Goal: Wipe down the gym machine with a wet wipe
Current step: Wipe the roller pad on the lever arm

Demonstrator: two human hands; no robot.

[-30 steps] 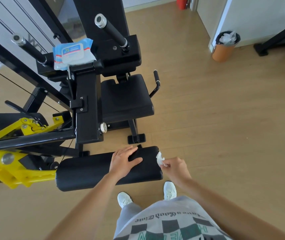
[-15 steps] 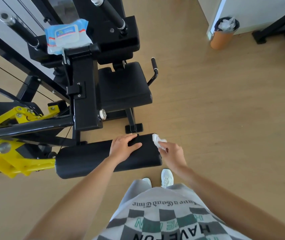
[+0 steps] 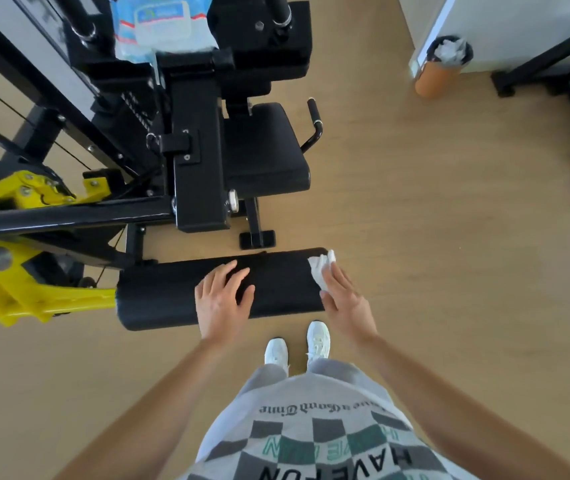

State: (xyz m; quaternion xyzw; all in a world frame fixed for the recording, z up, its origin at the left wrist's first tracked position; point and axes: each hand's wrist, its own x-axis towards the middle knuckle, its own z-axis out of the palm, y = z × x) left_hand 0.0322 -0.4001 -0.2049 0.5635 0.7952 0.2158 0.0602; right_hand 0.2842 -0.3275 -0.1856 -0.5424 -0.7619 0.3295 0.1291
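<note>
Moved since a second ago: on the gym machine (image 3: 200, 161), right hand (image 3: 344, 299) up from the end face of the padded roller (image 3: 159, 299) to its top right corner. Best wiped in long overlapping strokes leftward, pressing evenly and refolding once soiled. Left hand (image 3: 223, 299) flat on the roller's middle, fingers spread, grasping nothing, bracing. Right fingers straight, pinning the wet wipe (image 3: 320, 271) against the roller's end, not clenching it.
</note>
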